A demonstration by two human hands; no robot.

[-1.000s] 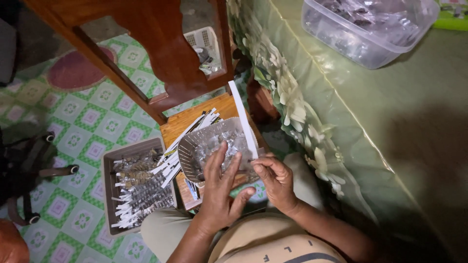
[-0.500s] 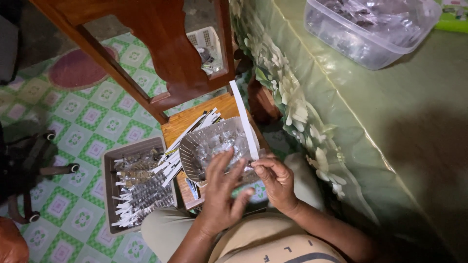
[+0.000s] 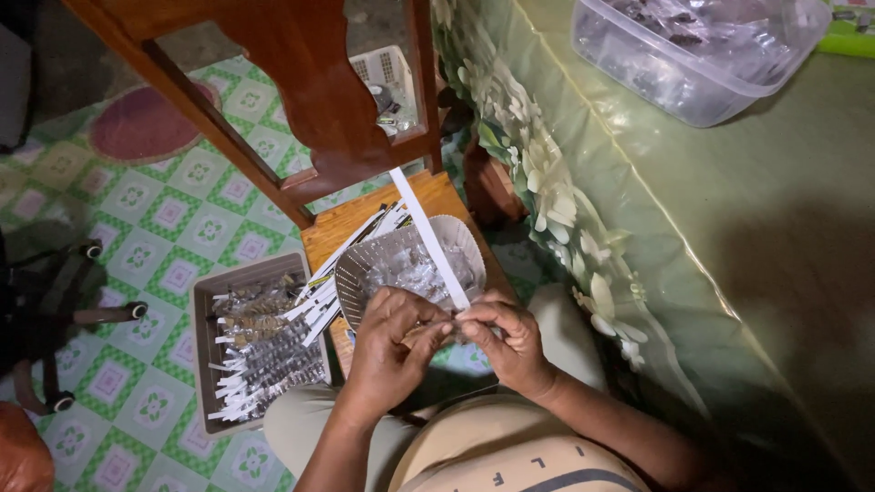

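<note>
White strip: a long, flat white strip [image 3: 430, 239] ran from the chair's back rail down across the basket to the hands, its lower end pinched between both sets of fingertips.
Left hand: the left hand [image 3: 387, 351] was curled over the near rim of the basket, thumb and fingers pressed together on the strip's end and on a small clear packet; just what lay under the fingers could not be told.
Right hand: the right hand [image 3: 507, 339] met it fingertip to fingertip, pinching the same end from the other side.
Doing it well: this step probably called for keeping the strip taut and flat and pressing squarely at the tip, so the small packet sat straight on it.
Basket: a pale slotted plastic basket [image 3: 360, 267] sat on the wooden chair seat [image 3: 333, 232], filled with small shiny clear packets.
Tray: a grey rectangular tray [image 3: 202, 364] lay on the floor by the left knee, holding rows of white strips with dark packets fixed along them.
Tub: a clear plastic tub [image 3: 693, 87] of similar wrappers stood on the green floral cloth [image 3: 565, 182] at upper right.
Small crate: a white lattice crate [image 3: 383, 73] stood behind the chair.
</note>
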